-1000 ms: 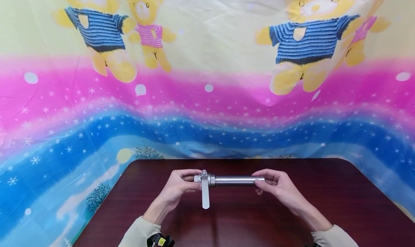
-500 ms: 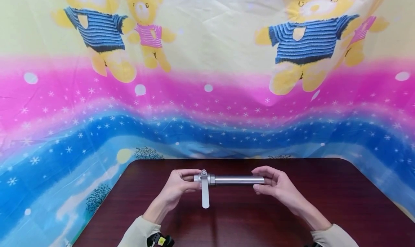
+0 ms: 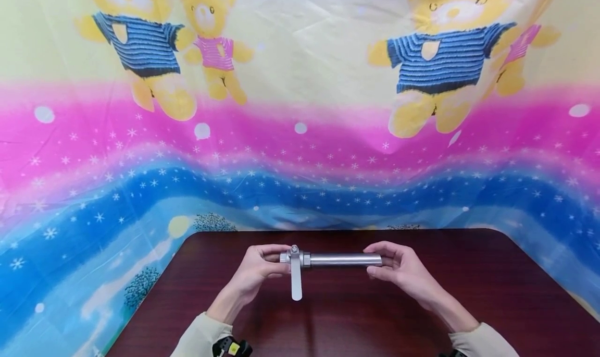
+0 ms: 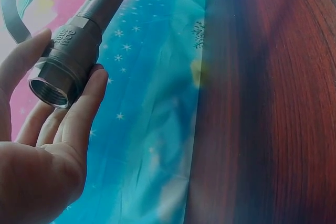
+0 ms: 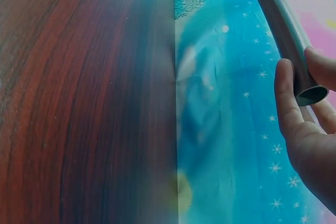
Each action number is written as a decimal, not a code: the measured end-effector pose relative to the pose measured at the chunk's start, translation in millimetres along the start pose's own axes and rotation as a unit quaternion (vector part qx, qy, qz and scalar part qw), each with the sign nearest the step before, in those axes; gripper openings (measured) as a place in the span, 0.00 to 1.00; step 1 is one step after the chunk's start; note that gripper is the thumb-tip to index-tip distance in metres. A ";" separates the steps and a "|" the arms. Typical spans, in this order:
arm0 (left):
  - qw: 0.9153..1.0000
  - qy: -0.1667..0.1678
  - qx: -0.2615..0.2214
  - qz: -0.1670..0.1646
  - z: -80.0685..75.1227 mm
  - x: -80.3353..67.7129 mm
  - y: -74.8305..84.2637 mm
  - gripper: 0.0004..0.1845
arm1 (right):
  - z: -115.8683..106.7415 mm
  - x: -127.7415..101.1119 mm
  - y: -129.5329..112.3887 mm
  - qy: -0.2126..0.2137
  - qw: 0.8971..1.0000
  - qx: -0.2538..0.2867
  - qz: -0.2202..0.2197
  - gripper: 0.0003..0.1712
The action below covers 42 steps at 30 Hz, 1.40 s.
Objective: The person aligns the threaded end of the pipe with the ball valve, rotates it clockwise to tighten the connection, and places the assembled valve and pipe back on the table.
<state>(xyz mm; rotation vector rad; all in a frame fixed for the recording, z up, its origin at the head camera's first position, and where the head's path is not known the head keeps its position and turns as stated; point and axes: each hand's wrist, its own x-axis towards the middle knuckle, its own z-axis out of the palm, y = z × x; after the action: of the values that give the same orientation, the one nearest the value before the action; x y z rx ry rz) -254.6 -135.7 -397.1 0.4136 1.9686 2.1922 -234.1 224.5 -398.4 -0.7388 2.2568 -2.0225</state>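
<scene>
Low in the frame's centre, the left hand and right hand face each other, fingers curled, forearms angling inward.

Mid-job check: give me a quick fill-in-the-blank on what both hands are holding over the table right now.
1. The left hand grips the valve at its ____ end.
2. The right hand holds the far end of the metal ____.
3. The valve's flat handle points ____ the person.
4. The table is dark ____.

Missing words: threaded; pipe; toward; wood
</scene>
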 end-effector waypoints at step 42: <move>1.000 -0.004 -0.002 0.005 -2.5 3.2 -1.8 0.26 | -3.1 1.8 2.9 -0.005 1.000 -0.015 0.011 0.24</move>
<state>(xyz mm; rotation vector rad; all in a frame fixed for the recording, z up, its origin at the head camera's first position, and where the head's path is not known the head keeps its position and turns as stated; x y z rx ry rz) -258.6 -136.9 -398.8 0.4317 1.9622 2.1973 -237.7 226.9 -400.1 -0.7205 2.2840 -1.9766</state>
